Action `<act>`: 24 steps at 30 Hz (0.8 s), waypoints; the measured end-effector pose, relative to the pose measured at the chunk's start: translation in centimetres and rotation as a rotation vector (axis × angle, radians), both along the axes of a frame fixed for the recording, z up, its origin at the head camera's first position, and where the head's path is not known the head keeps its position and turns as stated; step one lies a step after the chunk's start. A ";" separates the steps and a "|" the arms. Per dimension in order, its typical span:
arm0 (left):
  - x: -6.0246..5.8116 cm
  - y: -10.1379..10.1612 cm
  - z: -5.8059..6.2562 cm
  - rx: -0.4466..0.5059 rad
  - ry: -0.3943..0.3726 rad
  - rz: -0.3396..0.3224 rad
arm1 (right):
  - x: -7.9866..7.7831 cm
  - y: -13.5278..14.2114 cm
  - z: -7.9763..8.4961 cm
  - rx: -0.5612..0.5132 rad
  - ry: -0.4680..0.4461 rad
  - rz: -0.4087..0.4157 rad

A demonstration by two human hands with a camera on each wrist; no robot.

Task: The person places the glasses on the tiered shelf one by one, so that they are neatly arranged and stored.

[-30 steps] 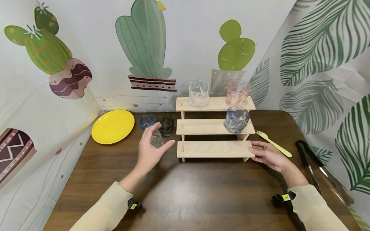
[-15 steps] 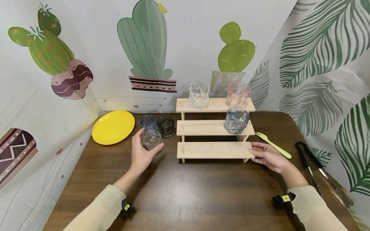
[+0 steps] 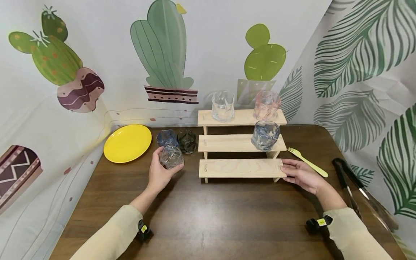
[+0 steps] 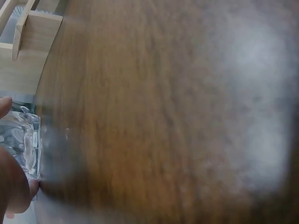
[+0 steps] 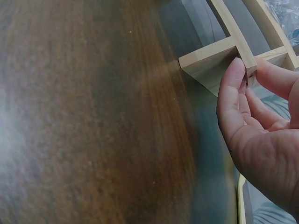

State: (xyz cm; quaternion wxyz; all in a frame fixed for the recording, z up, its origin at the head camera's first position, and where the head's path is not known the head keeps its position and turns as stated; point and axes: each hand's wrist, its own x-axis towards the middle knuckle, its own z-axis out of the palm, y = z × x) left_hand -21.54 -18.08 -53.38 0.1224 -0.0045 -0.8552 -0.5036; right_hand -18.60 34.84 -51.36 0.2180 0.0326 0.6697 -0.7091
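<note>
My left hand (image 3: 160,174) grips a clear glass (image 3: 172,157) with thumb and fingers around its sides, left of the wooden stand. In the left wrist view the same glass (image 4: 21,142) sits between thumb and fingers, low over the table. My right hand (image 3: 303,176) pinches the right end of the lowest board of the three-step wooden shelf (image 3: 240,169); the right wrist view shows thumb and fingers on either side of the board's end (image 5: 247,60). Just behind the held glass stand a blue glass (image 3: 166,137) and a dark glass (image 3: 186,142).
On the top step are a clear glass (image 3: 223,106) and a pink glass (image 3: 267,105); a grey-blue glass (image 3: 265,135) stands on the middle step, at the right. A yellow plate (image 3: 128,143) lies left. A fork (image 3: 308,162) and tongs (image 3: 360,187) lie right.
My left hand has come down and back from above the glasses and taken hold of the clear glass. The right hand has stayed at the shelf's end.
</note>
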 end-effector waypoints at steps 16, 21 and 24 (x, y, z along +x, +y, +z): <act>0.0 0.2 -0.4 -0.001 -0.002 0.033 | -0.1 -0.1 -0.1 0.020 -0.004 0.007; 0.2 0.2 -0.3 0.023 0.003 0.038 | -0.1 0.0 0.0 0.024 0.001 0.015; 0.3 0.1 -0.2 0.023 0.020 0.048 | -0.1 0.1 0.0 0.019 0.004 0.021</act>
